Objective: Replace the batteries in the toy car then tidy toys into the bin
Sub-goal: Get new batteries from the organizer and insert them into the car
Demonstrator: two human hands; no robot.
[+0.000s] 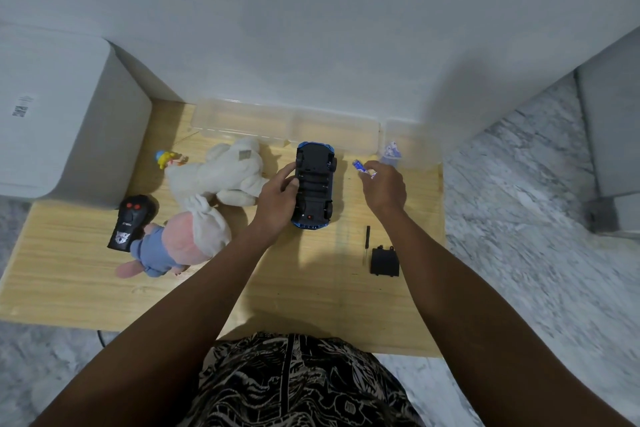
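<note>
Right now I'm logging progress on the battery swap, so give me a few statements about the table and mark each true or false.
1. The toy car lies upside down, gripped by the left hand. True.
2. The right hand holds a screwdriver. False: it pinches a blue and white battery; the screwdriver lies on the table.
3. The battery cover is fitted on the car. False: it lies on the table beside the screwdriver.
4. The remote control lies left of the soft toys. True.
5. The clear bin stands against the wall. True.
</note>
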